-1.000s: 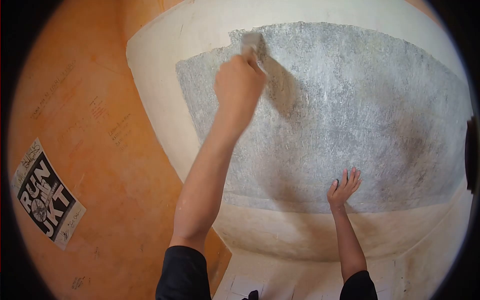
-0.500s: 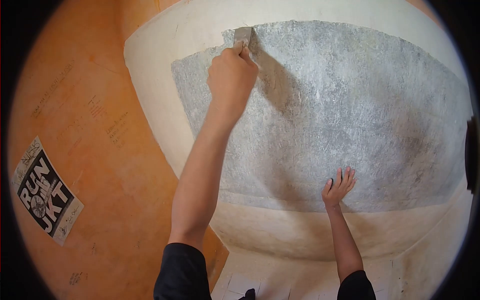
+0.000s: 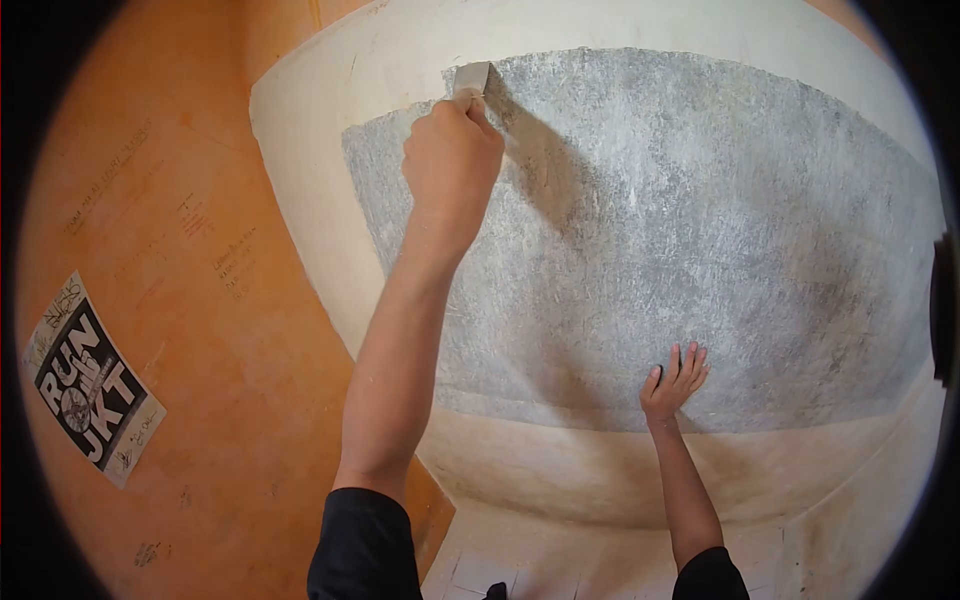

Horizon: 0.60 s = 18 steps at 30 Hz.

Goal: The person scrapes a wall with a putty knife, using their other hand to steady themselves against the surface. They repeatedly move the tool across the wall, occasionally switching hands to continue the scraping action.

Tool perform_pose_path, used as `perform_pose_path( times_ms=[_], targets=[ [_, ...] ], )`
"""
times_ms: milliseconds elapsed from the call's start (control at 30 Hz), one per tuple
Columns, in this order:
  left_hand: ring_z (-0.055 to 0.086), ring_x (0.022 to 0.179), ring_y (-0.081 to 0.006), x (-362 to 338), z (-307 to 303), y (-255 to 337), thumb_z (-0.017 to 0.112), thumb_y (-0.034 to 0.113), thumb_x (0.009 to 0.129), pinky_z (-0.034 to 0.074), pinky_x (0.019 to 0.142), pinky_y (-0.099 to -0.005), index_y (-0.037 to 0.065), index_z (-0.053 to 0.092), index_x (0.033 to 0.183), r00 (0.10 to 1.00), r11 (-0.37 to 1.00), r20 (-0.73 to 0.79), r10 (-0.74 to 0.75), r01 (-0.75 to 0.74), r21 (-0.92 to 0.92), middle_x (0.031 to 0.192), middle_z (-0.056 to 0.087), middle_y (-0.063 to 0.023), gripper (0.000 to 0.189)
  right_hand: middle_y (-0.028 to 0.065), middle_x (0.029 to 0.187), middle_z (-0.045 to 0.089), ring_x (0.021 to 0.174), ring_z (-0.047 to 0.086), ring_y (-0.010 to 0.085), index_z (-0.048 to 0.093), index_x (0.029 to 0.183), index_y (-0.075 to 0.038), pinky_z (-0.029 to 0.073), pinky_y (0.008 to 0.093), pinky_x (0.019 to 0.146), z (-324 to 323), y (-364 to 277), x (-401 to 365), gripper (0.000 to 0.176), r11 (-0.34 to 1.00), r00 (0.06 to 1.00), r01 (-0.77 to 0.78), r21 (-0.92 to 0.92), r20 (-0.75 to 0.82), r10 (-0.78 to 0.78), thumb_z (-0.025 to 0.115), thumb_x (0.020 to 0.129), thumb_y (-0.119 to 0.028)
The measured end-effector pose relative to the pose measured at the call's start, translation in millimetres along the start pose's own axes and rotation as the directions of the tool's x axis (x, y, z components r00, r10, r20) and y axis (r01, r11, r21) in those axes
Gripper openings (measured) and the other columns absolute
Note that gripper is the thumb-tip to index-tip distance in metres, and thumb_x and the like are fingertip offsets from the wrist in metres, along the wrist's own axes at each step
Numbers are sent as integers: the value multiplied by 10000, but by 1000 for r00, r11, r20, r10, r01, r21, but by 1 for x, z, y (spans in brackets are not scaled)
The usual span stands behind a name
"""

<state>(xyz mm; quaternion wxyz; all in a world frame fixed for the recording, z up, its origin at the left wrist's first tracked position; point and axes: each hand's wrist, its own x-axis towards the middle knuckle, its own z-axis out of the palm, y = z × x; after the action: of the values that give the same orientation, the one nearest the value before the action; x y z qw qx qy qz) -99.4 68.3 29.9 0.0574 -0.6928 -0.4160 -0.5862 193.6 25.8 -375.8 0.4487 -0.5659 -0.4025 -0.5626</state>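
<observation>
My left hand is wrapped round the handle of a scraper, raised high in front of me. The scraper's flat metal blade points up and lies at the upper left edge of a grey, rough patch on the wall. Most of the handle is hidden in my fist. Lower down on the right, my right hand rests on the lower part of the grey patch with its fingers spread and nothing in it.
Cream-painted wall borders the grey patch. To the left stands an orange wall with handwriting and a black-and-white sticker. White tiles show at the bottom, and a dark object sits at the right edge.
My left hand and the scraper have shifted slightly down and to the left. My right hand stays spread in about the same place on the wall.
</observation>
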Motion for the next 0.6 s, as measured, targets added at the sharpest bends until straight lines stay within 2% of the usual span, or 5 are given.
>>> perform_pose_path(
  times_ms=[67, 433, 500, 533, 600],
  targets=[
    [692, 868, -428, -9, 5, 1, 534, 252, 984, 546, 802, -472, 85, 710, 1210, 996, 997, -66, 58, -54, 55, 874, 710, -252, 331, 224, 1512, 431, 1425, 357, 445, 500, 1412, -41, 167, 594, 1176, -2, -4, -5, 468, 1000, 1000, -16, 2, 13, 16, 399, 1027, -287],
    [692, 809, -432, -23, 23, 26, 494, 186, 988, 547, 732, -491, 32, 691, 1210, 991, 993, -69, 115, -113, 36, 821, 687, -279, 333, 222, 1507, 438, 1420, 365, 445, 511, 1400, -47, 178, 592, 1176, -1, -2, -4, 457, 1000, 1000, -22, -5, 13, 22, 400, 1029, -290],
    [701, 736, -391, -22, 17, 32, 493, 164, 988, 544, 679, -457, 29, 679, 1236, 1000, 994, 13, -14, 15, -104, 789, 688, -264, 338, 223, 1507, 438, 1420, 365, 444, 513, 1399, -47, 177, 592, 1176, 3, 0, -7, 457, 1000, 1000, -12, 0, 6, 12, 402, 1028, -290],
    [686, 633, -339, -19, 16, 28, 503, 155, 989, 525, 623, -412, 19, 668, 1253, 999, 992, 7, 44, -43, -117, 740, 685, -245, 340, 224, 1507, 438, 1420, 366, 444, 515, 1397, -47, 176, 592, 1176, 1, 1, -8, 456, 1000, 1000, 0, 0, 11, 0, 403, 1027, -290],
    [675, 606, -324, -20, 26, 25, 507, 156, 989, 517, 611, -403, 16, 674, 1243, 996, 993, -30, 81, -83, -81, 731, 684, -240, 335, 225, 1507, 437, 1420, 366, 444, 517, 1396, -48, 175, 593, 1176, 2, 2, -7, 456, 1000, 1000, -4, 4, 2, 4, 405, 1026, -290]
  ],
)
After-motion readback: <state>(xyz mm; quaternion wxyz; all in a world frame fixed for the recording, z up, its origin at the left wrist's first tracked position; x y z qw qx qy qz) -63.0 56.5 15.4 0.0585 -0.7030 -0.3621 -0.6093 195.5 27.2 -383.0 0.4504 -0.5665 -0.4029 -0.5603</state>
